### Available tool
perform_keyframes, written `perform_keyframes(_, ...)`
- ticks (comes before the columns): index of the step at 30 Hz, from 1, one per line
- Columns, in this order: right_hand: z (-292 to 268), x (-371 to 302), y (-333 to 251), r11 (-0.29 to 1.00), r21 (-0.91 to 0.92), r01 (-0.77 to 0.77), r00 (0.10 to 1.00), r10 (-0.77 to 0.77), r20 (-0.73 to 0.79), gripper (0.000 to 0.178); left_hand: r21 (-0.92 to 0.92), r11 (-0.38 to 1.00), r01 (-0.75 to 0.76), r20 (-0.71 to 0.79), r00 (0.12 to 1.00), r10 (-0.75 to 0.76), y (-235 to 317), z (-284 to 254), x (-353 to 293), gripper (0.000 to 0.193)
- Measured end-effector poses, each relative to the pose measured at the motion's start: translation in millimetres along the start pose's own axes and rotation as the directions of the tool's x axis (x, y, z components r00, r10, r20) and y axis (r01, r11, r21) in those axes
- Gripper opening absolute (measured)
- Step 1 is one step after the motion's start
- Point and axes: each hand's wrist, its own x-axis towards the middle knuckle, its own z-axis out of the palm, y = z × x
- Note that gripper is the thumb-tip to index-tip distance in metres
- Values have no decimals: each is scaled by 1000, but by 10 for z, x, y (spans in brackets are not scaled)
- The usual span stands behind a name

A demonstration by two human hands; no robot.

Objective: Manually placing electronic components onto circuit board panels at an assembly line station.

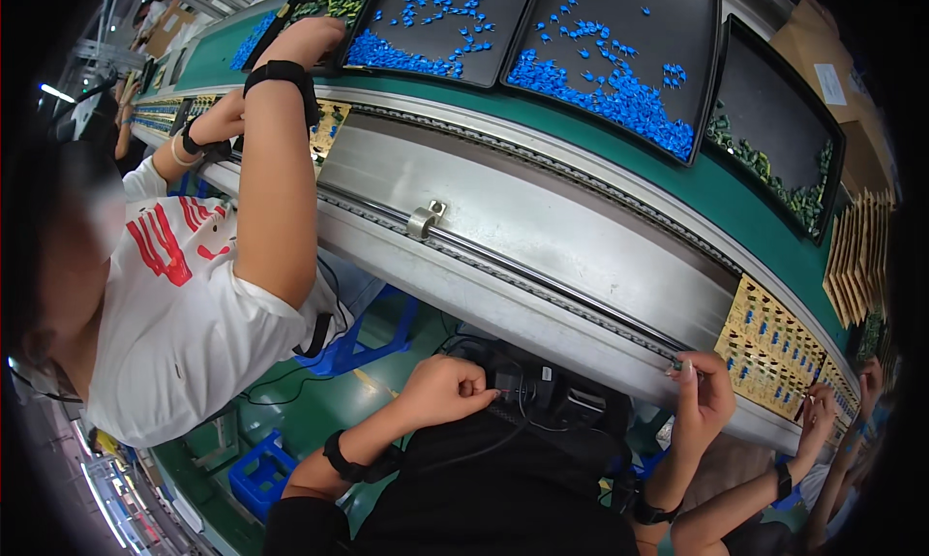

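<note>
My left hand [443, 391] is closed in front of my body, thumb and forefinger pressed together. Its fingertips are beside a black device [527, 387] with cables at my waist; whether they grip anything is too small to tell. Over the near rail of the conveyor [542, 329], my right hand [704, 401] is raised with thumb and forefinger pinched at a small dark component [674, 363]. Just right of it, a tan circuit board panel [769, 348] lies across the conveyor rails, set with rows of blue and dark parts.
Black trays of blue components [605, 87] and a tray of green components [779, 169] stand on the green ledge beyond. Tan boards [856, 256] stack at far right. A co-worker in a white shirt [203, 314] reaches over the line at left; other people's hands [818, 416] are at right.
</note>
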Motion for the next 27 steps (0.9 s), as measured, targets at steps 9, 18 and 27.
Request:
perform_keyframes(9, -80, 0, 31, 991, -103, 89, 991, -78, 109, 7, 139, 990, -22, 46, 999, 15, 138, -83, 38, 25)
perform_keyframes(18, -86, -9, 67, 980, -139, 146, 984, -128, 126, 8, 264, 956, -130, 28, 991, 127, 273, -128, 56, 27)
perform_keyframes(27, -50, 54, 10, 996, -59, 68, 998, -68, -3, 9, 297, 936, -188, 57, 982, 180, 305, -207, 161, 23)
